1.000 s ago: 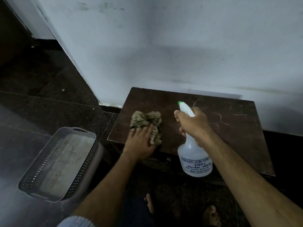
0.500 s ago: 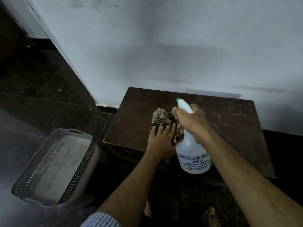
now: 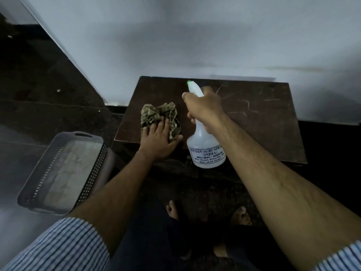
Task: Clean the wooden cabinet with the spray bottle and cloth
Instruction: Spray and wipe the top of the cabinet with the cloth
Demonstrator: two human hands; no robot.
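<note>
With the left hand (image 3: 156,140) pressing flat on the crumpled cloth (image 3: 159,116) at the cabinet (image 3: 254,122) top's front-left corner, the cloth could slide off that edge, while the right hand (image 3: 203,106), clenched around the bottle (image 3: 205,151), might spray the wall.

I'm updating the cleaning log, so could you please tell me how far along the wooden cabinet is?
Done: both tools are picked up. In hand: the left hand presses the crumpled cloth on the near left part of the cabinet top, while the right hand holds the spray bottle raised over it. Left: the right part, with pale scratch-like marks, and likely the cabinet's sides, which are barely in view.
</note>
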